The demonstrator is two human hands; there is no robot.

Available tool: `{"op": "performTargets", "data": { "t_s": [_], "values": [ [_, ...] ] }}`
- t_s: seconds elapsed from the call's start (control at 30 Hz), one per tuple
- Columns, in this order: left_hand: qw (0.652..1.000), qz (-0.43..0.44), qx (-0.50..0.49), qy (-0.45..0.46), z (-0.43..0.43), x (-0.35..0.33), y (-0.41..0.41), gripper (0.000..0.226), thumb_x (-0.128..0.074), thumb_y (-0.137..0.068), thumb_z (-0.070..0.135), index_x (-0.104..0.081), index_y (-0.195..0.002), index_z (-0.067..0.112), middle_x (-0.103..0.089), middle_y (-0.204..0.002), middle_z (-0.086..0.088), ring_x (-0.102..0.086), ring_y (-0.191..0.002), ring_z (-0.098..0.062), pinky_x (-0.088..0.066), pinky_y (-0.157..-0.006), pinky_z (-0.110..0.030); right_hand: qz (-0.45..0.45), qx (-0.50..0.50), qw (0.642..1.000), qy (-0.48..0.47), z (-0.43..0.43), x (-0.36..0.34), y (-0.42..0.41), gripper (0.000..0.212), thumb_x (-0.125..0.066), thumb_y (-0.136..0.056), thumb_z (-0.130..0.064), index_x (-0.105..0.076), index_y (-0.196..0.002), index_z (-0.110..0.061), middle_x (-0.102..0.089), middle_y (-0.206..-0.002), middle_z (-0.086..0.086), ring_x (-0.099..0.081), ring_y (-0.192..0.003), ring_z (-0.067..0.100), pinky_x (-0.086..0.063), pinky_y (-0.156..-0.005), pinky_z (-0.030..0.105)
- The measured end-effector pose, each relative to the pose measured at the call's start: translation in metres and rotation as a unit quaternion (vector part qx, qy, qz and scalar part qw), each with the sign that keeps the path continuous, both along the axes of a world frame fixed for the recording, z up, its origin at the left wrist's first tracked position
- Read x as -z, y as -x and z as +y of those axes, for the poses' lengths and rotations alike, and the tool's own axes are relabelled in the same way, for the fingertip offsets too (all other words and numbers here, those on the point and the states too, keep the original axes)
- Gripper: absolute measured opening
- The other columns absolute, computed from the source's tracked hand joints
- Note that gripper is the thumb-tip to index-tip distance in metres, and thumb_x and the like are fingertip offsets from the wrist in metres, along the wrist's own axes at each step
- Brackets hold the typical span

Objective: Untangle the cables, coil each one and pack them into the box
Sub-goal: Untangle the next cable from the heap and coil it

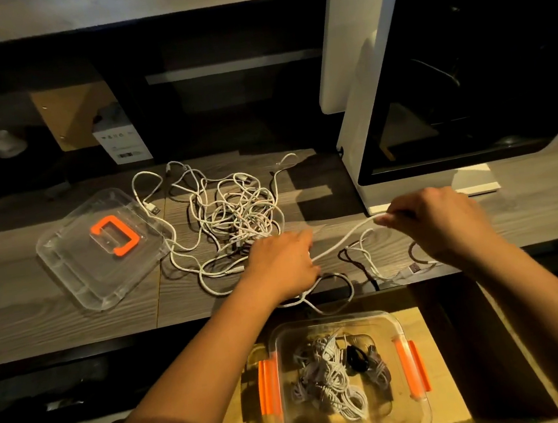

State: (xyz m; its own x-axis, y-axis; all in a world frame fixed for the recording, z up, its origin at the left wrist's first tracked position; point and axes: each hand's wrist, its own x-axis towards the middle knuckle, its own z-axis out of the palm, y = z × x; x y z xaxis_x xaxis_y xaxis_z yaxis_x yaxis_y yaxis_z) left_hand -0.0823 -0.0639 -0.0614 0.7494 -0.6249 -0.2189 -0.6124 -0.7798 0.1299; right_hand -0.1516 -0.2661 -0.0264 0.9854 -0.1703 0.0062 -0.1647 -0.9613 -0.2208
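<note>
A tangle of white cables (236,212) lies on the grey wooden desk (39,305). One white cable (342,240) runs taut between my hands. My right hand (440,222) pinches its end near the white machine's base. My left hand (283,262) grips the same cable beside the tangle, palm down. A dark cable (348,259) and a USB plug (412,268) lie near the desk's front edge. Below the desk stands the clear box (412,414) with orange latches, holding several coiled white cables (326,382) and a black one (355,358).
The box's clear lid (81,273) with an orange handle lies on the desk at the left. A large white machine with a dark window (464,88) stands at the right. A small white carton (122,141) sits on the shelf behind.
</note>
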Motion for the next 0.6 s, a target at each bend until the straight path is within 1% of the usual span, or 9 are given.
{"op": "performTargets", "data": {
  "t_s": [0.07,0.13,0.2,0.27,0.37,0.43,0.5,0.53,0.6],
  "values": [
    [0.999,0.049,0.018,-0.014,-0.002,-0.008,0.002,0.024,-0.05,-0.086,0.02,-0.056,-0.108,0.02,-0.061,-0.11,-0.007,-0.056,-0.097,-0.029,-0.037,-0.07,-0.029,-0.005,0.001,1.0,-0.009,-0.005,0.004,-0.002,0.054,-0.036,-0.075,-0.065,-0.067,-0.086,-0.022,-0.059,-0.065,-0.002,-0.056,-0.064,0.016,-0.053,-0.062,0.038],
    [0.99,0.138,0.035,-0.008,-0.003,-0.014,0.002,0.03,-0.045,-0.087,0.01,-0.059,-0.112,0.018,-0.062,-0.103,-0.007,-0.057,-0.092,-0.027,-0.041,-0.067,-0.027,0.001,0.003,0.999,-0.034,-0.009,0.01,-0.004,0.054,-0.04,-0.076,-0.062,-0.069,-0.085,-0.016,-0.06,-0.065,0.002,-0.057,-0.063,0.017,-0.053,-0.062,0.04],
    [0.959,0.261,0.019,0.106,-0.007,-0.016,0.004,0.034,-0.044,-0.093,0.007,-0.056,-0.123,0.017,-0.058,-0.092,0.002,-0.057,-0.083,-0.021,-0.042,-0.063,-0.021,-0.003,0.02,0.998,-0.064,-0.012,0.019,-0.006,0.041,-0.051,-0.085,-0.048,-0.069,-0.084,-0.011,-0.061,-0.066,0.006,-0.058,-0.063,0.02,-0.053,-0.062,0.041],
    [0.848,0.415,-0.038,0.327,-0.01,-0.021,0.011,0.039,-0.042,-0.096,0.001,-0.045,-0.134,0.009,-0.058,-0.098,0.003,-0.056,-0.086,-0.011,-0.046,-0.074,-0.017,-0.011,0.046,0.994,-0.1,-0.013,0.03,-0.007,0.032,-0.055,-0.09,-0.036,-0.068,-0.084,-0.007,-0.062,-0.067,0.01,-0.061,-0.065,0.024,-0.052,-0.063,0.043],
    [0.676,0.475,-0.114,0.552,-0.019,-0.026,0.017,0.039,-0.04,-0.096,0.004,-0.041,-0.136,0.006,-0.055,-0.127,-0.001,-0.051,-0.116,-0.008,-0.042,-0.096,-0.017,0.057,0.073,0.981,-0.169,-0.002,0.045,-0.005,0.024,-0.051,-0.096,-0.027,-0.067,-0.093,-0.01,-0.062,-0.073,0.006,-0.057,-0.064,0.016,-0.05,-0.061,0.034],
    [0.582,0.486,-0.145,0.635,-0.031,-0.028,0.019,0.026,-0.041,-0.097,0.014,-0.053,-0.12,0.014,-0.065,-0.114,0.0,-0.054,-0.116,-0.012,-0.039,-0.103,-0.025,0.131,0.024,0.978,-0.161,0.017,0.052,-0.003,0.021,-0.048,-0.097,-0.026,-0.064,-0.102,-0.014,-0.063,-0.083,0.002,-0.056,-0.068,0.01,-0.046,-0.062,0.023],
    [0.501,0.476,-0.204,0.694,-0.045,-0.033,0.018,0.017,-0.039,-0.098,0.014,-0.056,-0.103,0.018,-0.066,-0.086,0.002,-0.063,-0.089,-0.013,-0.047,-0.087,-0.033,0.185,-0.05,0.973,-0.125,0.041,0.05,-0.002,0.018,-0.05,-0.096,-0.026,-0.063,-0.105,-0.017,-0.065,-0.098,0.002,-0.061,-0.083,0.013,-0.051,-0.075,0.027],
    [0.526,0.426,-0.23,0.699,-0.05,-0.036,0.015,0.015,-0.041,-0.098,0.013,-0.055,-0.098,0.019,-0.06,-0.078,0.004,-0.059,-0.074,-0.009,-0.047,-0.074,-0.031,0.196,-0.073,0.97,-0.125,0.053,0.047,0.0,0.018,-0.051,-0.096,-0.026,-0.063,-0.105,-0.018,-0.066,-0.101,0.003,-0.062,-0.088,0.015,-0.052,-0.08,0.031],
    [0.687,0.238,-0.231,0.647,-0.059,-0.036,0.01,0.007,-0.05,-0.095,0.016,-0.054,-0.094,0.022,-0.053,-0.079,0.008,-0.05,-0.069,-0.006,-0.04,-0.063,-0.025,0.187,-0.086,0.965,-0.16,0.067,0.039,0.002,0.017,-0.054,-0.094,-0.027,-0.064,-0.104,-0.018,-0.067,-0.103,0.005,-0.063,-0.09,0.018,-0.054,-0.082,0.037]
  ]
}}
